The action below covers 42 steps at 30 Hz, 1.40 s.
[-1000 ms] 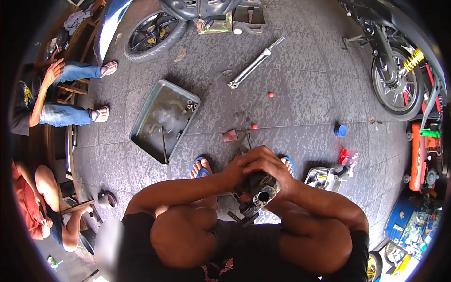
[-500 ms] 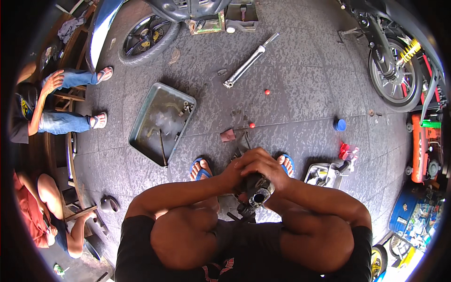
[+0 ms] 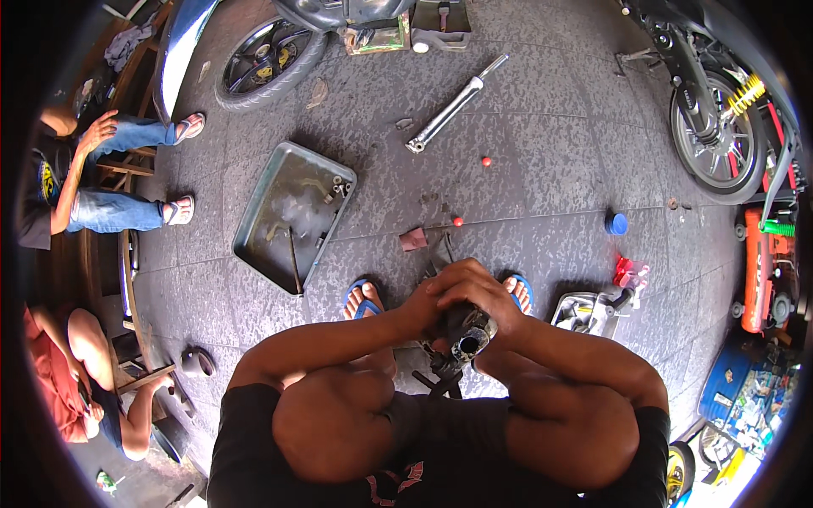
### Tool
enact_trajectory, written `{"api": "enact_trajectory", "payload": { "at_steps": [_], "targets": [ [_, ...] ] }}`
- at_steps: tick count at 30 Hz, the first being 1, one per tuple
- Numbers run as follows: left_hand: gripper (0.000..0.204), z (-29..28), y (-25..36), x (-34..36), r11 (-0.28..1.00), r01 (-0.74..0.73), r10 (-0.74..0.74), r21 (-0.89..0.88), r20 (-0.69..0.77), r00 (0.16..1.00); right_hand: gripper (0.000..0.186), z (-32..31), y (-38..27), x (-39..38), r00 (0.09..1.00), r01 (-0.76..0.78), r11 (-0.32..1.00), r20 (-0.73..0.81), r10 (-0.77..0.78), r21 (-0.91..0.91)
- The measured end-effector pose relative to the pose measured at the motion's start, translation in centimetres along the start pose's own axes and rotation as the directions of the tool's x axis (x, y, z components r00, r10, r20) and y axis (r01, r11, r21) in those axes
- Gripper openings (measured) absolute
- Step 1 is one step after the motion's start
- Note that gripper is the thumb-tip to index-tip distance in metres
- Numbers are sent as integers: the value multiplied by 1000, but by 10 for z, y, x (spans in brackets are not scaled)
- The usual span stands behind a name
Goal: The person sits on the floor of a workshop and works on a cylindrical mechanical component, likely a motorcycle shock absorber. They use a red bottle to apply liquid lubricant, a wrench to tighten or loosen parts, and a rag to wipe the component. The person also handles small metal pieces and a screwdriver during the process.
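Note:
Both my left hand [image 3: 428,300] and my right hand [image 3: 487,300] are clasped, fingers overlapping, around a grimy metal tube [image 3: 472,343] held between my bent knees. The tube's round open end faces up toward me, with a dark bracket-like part [image 3: 443,366] below it; what lies under my fingers is hidden. Just beyond my hands lie a small reddish square piece [image 3: 413,240] and a red ball [image 3: 458,222]. A shallow tray [image 3: 247,232] with a rod and small parts sits ahead to the left.
A chrome shock tube [image 3: 453,110], a blue cap [image 3: 616,223] and a silver bin of parts [image 3: 584,313] lie around. A motorcycle wheel [image 3: 716,135] and an orange compressor [image 3: 754,279] stand right. Two seated people [image 3: 118,212] [image 3: 85,356] are at the left. Another wheel [image 3: 269,66] lies at the back.
My hands stay clasped on the tube, which has shifted slightly, its open end tilting a little. The whole view has moved slightly. The person at upper left has moved a hand slightly.

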<state>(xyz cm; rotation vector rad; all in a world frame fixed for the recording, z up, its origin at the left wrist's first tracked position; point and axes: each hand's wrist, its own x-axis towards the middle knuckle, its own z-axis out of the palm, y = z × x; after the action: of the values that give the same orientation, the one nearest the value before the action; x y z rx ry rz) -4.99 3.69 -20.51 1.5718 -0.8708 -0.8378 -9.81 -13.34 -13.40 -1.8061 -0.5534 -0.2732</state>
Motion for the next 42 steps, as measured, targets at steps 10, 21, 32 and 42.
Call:
{"api": "enact_trajectory", "payload": {
  "at_steps": [10,21,32,42],
  "targets": [
    [51,-5,1,3,990,-125,125,70,-5,992,67,1,2,1,1000,-12,1000,12,12,2],
    [49,-37,5,12,975,32,-37,-220,-22,999,81,-27,-12,24,988,-144,977,31,151,-156],
    [28,-33,-12,21,898,-384,342,-215,-210,916,29,-78,-1,-293,104,-955,294,-888,448,37],
    [40,-46,15,13,977,-215,212,-3,-157,965,85,-3,-11,-383,-81,-996,-66,-908,411,59]
  ]
}}
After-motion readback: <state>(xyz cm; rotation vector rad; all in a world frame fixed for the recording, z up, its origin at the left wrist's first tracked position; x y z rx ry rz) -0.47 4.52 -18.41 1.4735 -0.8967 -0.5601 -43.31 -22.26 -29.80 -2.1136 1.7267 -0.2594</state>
